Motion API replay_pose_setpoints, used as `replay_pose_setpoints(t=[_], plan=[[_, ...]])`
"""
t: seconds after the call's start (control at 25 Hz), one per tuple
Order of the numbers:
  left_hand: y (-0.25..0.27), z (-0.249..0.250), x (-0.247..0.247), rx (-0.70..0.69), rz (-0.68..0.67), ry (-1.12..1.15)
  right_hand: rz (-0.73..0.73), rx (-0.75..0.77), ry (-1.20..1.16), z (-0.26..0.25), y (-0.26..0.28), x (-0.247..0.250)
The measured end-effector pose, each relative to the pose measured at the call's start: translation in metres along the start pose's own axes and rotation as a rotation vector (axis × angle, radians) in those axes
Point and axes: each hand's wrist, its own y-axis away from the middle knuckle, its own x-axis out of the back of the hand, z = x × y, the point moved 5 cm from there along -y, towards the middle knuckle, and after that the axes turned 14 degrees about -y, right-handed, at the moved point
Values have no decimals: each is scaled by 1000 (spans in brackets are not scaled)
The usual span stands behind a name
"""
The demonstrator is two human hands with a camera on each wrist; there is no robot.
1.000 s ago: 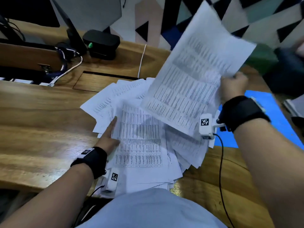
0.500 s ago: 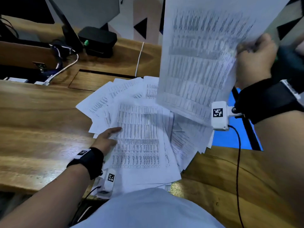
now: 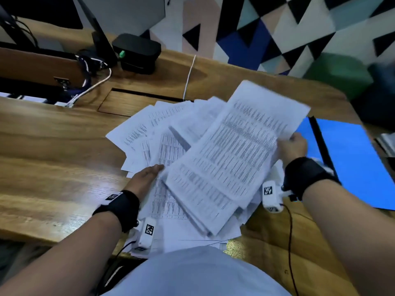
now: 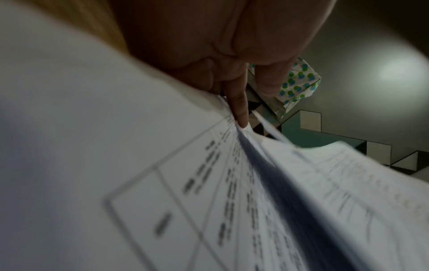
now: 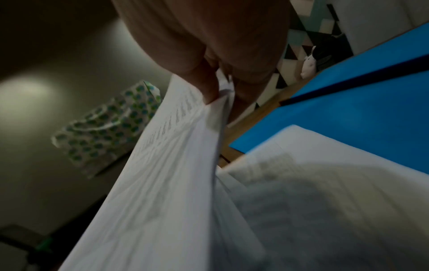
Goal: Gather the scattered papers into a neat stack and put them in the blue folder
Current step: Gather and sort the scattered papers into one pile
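Papers point(image 3: 149, 133) lie fanned across the middle of the wooden desk point(image 3: 53, 150), and a thick sheaf of printed sheets point(image 3: 230, 163) is tilted over them, its near corner down among the loose pages. The right hand point(image 3: 291, 146) pinches the sheaf's right edge; in the right wrist view the fingers point(image 5: 209, 86) and thumb close on that edge with the paper bunched between them. The left hand point(image 3: 145, 178) lies flat with straight fingers on the sheets at the left, its fingertips just beside the sheaf's near left edge; the left wrist view shows one finger point(image 4: 239, 106) pressed into the gap between pages. The blue folder point(image 3: 352, 163) lies open to the right, just beyond the right hand.

My worry is that one-sided pinch: gripped only at the edge, the sheaf could sag or fan apart, and sheets might slide out. The pages under it point every which way, so squaring them may snag corners or fold one over. Several sheets also overhang the near edge of the desk, and a careless sweep could push them off.
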Motion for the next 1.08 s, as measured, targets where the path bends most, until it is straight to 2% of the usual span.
replay_pose_setpoints(t=[0.12,0.32,0.4,0.56,0.68,0.84,0.96,1.08], plan=[[-3,0,-1,1,20,-40,-187,-44,107,33,26,-18],[-6,-4,-4,106,63,-107,-474,-61,113,42,44,-53],[-5,0,-2,149,91,-138,-476,-114,118,42,46,-60],[-20,-15,9,228,119,-105,-294,-233,257,55,67,-47],[-20,-13,12,216,92,-84,-395,-353,213,74,107,-45],[-18,0,17,216,-37,-147,-440,-138,151,63,110,-41],[-25,0,24,245,-41,-190,-494,-19,224,53,83,-45],[-32,5,30,197,-47,-369,-531,-27,218,41,64,-48]])
